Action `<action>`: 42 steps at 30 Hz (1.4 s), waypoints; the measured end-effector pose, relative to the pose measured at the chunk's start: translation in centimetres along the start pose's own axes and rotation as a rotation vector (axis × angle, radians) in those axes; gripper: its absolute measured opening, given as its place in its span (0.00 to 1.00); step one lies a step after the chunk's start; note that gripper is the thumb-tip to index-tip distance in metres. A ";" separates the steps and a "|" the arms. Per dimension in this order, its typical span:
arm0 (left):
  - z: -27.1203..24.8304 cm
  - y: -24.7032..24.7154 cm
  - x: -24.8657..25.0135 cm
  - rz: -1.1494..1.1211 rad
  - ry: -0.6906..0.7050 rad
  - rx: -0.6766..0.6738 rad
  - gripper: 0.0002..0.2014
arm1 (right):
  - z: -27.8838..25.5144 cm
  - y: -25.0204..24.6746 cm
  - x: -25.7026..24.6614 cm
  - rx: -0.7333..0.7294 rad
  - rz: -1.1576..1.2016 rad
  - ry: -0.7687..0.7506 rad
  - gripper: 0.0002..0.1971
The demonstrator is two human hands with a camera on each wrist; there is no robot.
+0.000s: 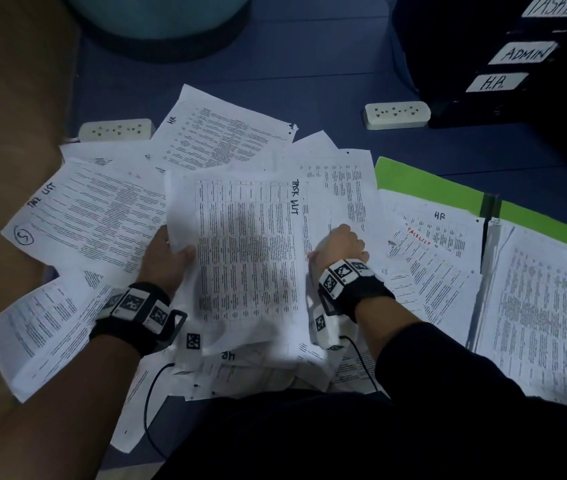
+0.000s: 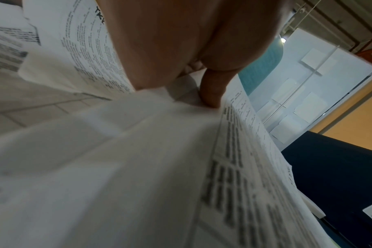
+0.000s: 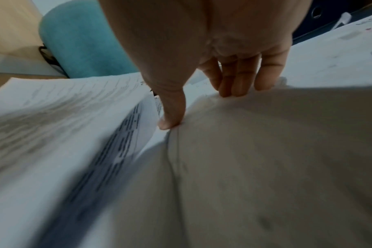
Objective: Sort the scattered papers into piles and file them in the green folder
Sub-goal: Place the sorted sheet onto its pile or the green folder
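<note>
Printed sheets lie scattered over the blue floor (image 1: 327,64). In the middle, both hands hold up a sheaf marked "TASK LIST" (image 1: 247,244). My left hand (image 1: 166,256) grips its left edge, thumb on top and fingers beneath; in the left wrist view one finger (image 2: 211,90) presses the sheaf (image 2: 138,151). My right hand (image 1: 342,244) pinches the right edge, and in the right wrist view its thumb and curled fingers (image 3: 234,80) meet on the paper (image 3: 265,151). The green folder (image 1: 417,181) lies open to the right, with an "HR" sheet (image 1: 438,237) and a filed stack (image 1: 545,313) on it.
Other sheets marked "HR" (image 1: 219,133) and "TASK LIST" (image 1: 91,216) surround the held sheaf. Two white power strips (image 1: 115,130) (image 1: 396,115) lie beyond the papers. Black binders labelled ADMIN and H.R. (image 1: 517,57) stand far right, a teal stool (image 1: 157,15) at the back, and a brown surface (image 1: 5,133) at left.
</note>
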State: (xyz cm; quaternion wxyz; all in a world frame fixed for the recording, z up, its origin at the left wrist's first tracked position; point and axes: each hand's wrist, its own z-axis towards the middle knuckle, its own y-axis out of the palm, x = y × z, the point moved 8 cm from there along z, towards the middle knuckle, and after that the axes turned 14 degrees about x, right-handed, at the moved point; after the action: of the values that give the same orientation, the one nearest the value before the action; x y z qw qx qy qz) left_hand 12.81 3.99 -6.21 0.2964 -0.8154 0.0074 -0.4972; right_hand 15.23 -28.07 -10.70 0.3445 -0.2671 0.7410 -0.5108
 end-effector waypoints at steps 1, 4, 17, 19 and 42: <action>-0.1 0.0 0.1 -0.013 0.002 -0.005 0.18 | 0.1 0.0 0.1 -0.019 0.021 0.025 0.28; 0.0 -0.3 0.4 -0.034 0.016 -0.010 0.18 | -0.7 -0.2 -0.3 0.007 -0.016 -0.007 0.29; -0.8 -1.8 0.5 -0.061 0.027 -0.072 0.14 | -1.6 -1.8 -1.2 -0.161 0.511 -0.105 0.10; -0.6 -1.7 0.5 -0.065 0.023 -0.066 0.12 | -2.1 -2.9 -0.9 -0.225 0.704 -0.114 0.05; -1.6 -0.5 0.5 0.029 0.014 -0.061 0.14 | -1.9 -3.2 1.2 0.138 -0.095 -0.212 0.18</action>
State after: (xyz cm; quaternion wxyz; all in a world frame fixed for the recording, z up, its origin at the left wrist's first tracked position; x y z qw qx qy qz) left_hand 11.57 3.51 -5.02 0.2783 -0.8205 0.0364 -0.4980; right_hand 13.14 -28.88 -7.53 0.4137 -0.3301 0.6502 -0.5451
